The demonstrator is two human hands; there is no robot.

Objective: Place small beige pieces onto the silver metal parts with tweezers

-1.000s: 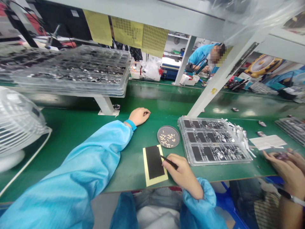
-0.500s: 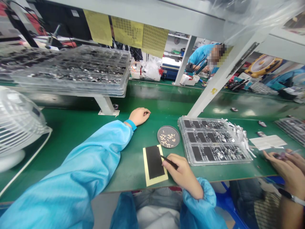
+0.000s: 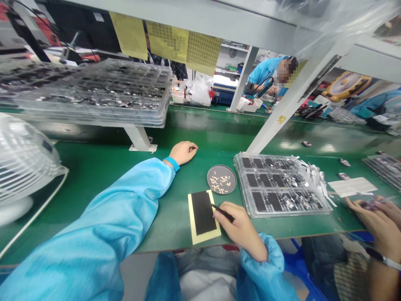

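Note:
My right hand (image 3: 238,225) pinches black tweezers (image 3: 223,212), whose tip is over the right part of a flat black sheet (image 3: 203,214). That sheet lies on a yellow backing (image 3: 206,239) on the green bench. Farther left, my left hand (image 3: 183,153) rests on the bench with its fingers loosely curled together, and nothing shows in them. Between and beyond my hands sits a round grey perforated dish (image 3: 210,168) with many small pale pieces (image 3: 220,179) in it.
A clear compartment tray (image 3: 242,196) of dark panels and small parts stands right of the dish. A metal post (image 3: 265,129) rises behind it. A white fan (image 3: 25,159) and stacked trays (image 3: 125,113) are at left. A co-worker's hands (image 3: 376,221) are at far right.
My hands, the tweezers and the black sheet look the same as before. The co-worker seated across the bench has shifted slightly.

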